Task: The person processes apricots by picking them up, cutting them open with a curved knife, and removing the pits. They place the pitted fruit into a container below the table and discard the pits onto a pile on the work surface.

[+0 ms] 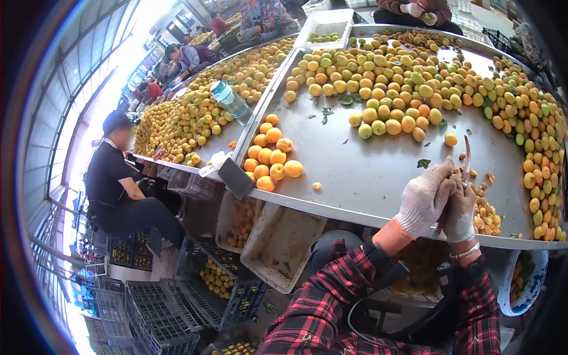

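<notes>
My left hand [425, 198], in a white knit glove, is closed beside my right hand above the table's front edge. What its fingers hold is hidden. My right hand [461, 210], also gloved, is closed on a knife, whose curved blade [467, 157] points up and away. Just beyond the hands lie a single yellow apricot [451, 139] and a green leaf [423, 163]. Cut apricot pieces [486, 214] are heaped to the right of my right hand. Larger orange apricots [277, 157] are grouped at the table's left corner, near a small apricot piece [317, 186].
Many apricots [390, 71] cover the back and right of the metal table [319, 142]. A dark phone [235, 177] rests at its left corner. A white tray [284, 242] and black crates [160, 313] stand below. Co-workers sit at left [121, 177] and behind the table.
</notes>
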Tool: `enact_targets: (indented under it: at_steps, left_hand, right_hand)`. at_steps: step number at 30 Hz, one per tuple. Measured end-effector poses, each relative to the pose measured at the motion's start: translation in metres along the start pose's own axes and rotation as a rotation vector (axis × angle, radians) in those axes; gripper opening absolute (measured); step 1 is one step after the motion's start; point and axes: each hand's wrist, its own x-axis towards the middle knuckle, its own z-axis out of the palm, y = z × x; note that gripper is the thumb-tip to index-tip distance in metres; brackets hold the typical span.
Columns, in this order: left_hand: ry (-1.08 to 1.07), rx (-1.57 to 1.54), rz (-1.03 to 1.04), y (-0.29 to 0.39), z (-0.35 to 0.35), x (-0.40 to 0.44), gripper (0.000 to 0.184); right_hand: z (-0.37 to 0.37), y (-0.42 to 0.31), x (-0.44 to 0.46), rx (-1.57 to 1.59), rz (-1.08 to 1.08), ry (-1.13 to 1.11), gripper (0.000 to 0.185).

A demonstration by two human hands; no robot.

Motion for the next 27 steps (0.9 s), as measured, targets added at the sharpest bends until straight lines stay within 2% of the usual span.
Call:
enact_targets:
  at_steps: [3, 8, 10, 11, 12, 14, 16, 18, 20, 21, 22, 24, 26, 27]
  left_hand:
    - [0.015, -0.076, -0.049, -0.003, 0.004, -0.002, 0.026]
    - [0.087, -0.179, -0.118, -0.008, 0.009, -0.003, 0.026]
    - [0.066, -0.43, -0.294, -0.009, 0.009, -0.002, 0.028]
    - [0.027, -0.618, -0.417, -0.007, 0.006, -0.003, 0.031]
    - [0.018, -0.632, -0.421, -0.01, 0.001, -0.004, 0.031]
    - [0.05, -0.655, -0.629, -0.021, -0.002, -0.002, 0.031]
    - [0.117, -0.954, -0.733, -0.017, -0.006, -0.001, 0.043]
    - [0.081, -0.95, -0.815, -0.005, -0.016, 0.004, 0.053]
    - [0.065, -1.06, -0.868, -0.009, -0.024, 0.001, 0.057]
    - [-0.063, -1.206, -0.821, -0.023, -0.032, -0.003, 0.058]
    - [-0.182, -1.343, -0.766, -0.024, -0.037, 0.001, 0.059]
    - [-0.137, -1.243, -0.784, -0.014, -0.035, 0.0, 0.062]
    - [-0.131, -0.698, -0.673, -0.006, -0.028, 0.0, 0.062]
    - [-0.237, -0.291, -0.369, 0.006, -0.026, -0.001, 0.06]
  right_hand:
    - [0.012, -0.003, -0.006, -0.125, -0.178, 0.16, 0.029]
    - [0.008, -0.002, -0.007, -0.306, -0.205, 0.138, 0.03]
    - [0.01, -0.005, -0.007, -0.45, -0.339, 0.17, 0.024]
    - [0.011, -0.005, -0.005, -0.425, -0.364, 0.134, 0.016]
    - [0.012, -0.007, -0.003, -0.436, -0.362, 0.148, 0.016]
    - [0.014, -0.016, -0.004, -0.792, -0.818, 0.031, 0.015]
    - [0.012, -0.029, -0.009, -0.819, -0.67, -0.038, 0.016]
    - [0.008, -0.038, -0.008, -0.433, -0.295, -0.148, 0.013]
    - [0.001, -0.062, -0.013, -0.436, 0.022, -0.214, 0.011]
    - [-0.008, -0.071, -0.014, -0.325, 0.136, -0.325, 0.012]
    - [-0.012, -0.077, -0.017, -0.285, 0.206, -0.344, 0.013]
    - [-0.026, -0.075, -0.013, -0.215, 0.225, -0.594, 0.015]
    - [-0.029, -0.079, -0.015, -0.209, 0.24, -0.597, 0.02]
    - [-0.029, -0.08, -0.016, -0.2, 0.257, -0.611, 0.025]
